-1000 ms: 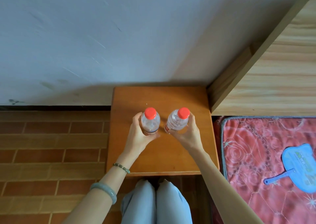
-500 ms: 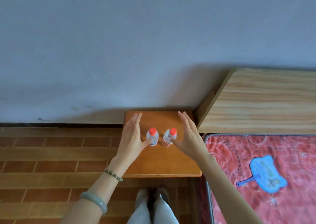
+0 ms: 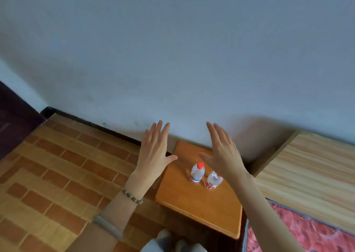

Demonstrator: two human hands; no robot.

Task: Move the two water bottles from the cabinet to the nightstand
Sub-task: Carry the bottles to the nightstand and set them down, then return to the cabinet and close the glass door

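Note:
Two clear water bottles stand upright side by side on the orange wooden nightstand [image 3: 199,203]. The left bottle [image 3: 197,173] shows its red cap; the right bottle [image 3: 213,181] has its cap partly hidden behind my right wrist. My left hand [image 3: 153,155] is raised above the nightstand's left edge, fingers spread, holding nothing. My right hand [image 3: 222,151] is raised above and behind the bottles, flat and empty. Neither hand touches a bottle.
A light wooden headboard [image 3: 307,175] adjoins the nightstand on the right, with a red patterned mattress [image 3: 299,238] below it. The grey wall [image 3: 172,59] is right behind. Brick-pattern floor [image 3: 57,175] spreads to the left. My knees [image 3: 172,244] are at the bottom.
Both hands let go of the bottles and lifted up and apart, fingers spread. The bottles stay standing on the nightstand. My view has pulled back and tilted.

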